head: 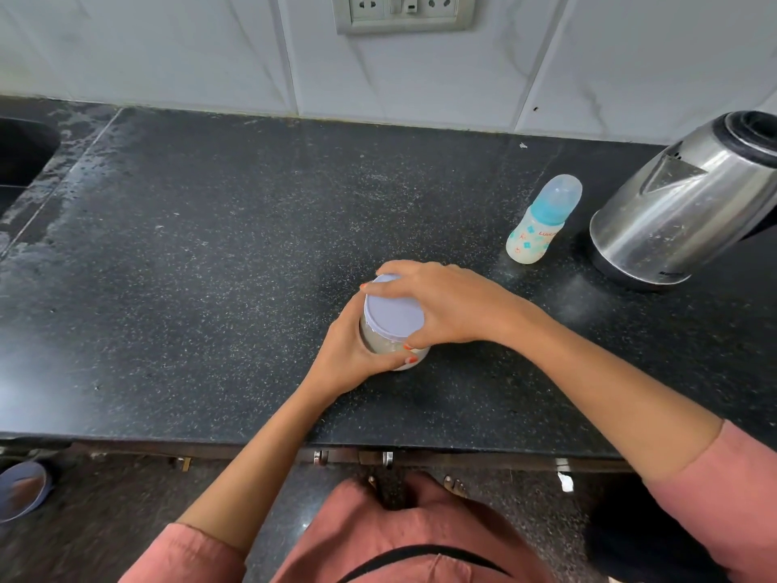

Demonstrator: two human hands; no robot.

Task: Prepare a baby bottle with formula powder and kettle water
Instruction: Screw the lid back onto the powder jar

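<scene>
left hand [349, 356] grips the jar [379, 341], right hand [446, 305] grips its lid [393, 315]; bottle [542, 223] and kettle [681, 208] stand at the counter's [210, 267] right edge.

Cannot see most of the jar [393, 315] wall behind left hand [349, 355] and right hand [445, 305]. Lose far side of kettle [681, 212] at right edge, sink [21, 149] at left, socket plate [403, 12] at top.

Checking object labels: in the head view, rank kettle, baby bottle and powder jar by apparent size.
1. Kettle, clearly largest, though cropped by the frame edge.
2-3. Baby bottle and powder jar look alike; left hand and right hand partly cover the jar, so unranked.
</scene>
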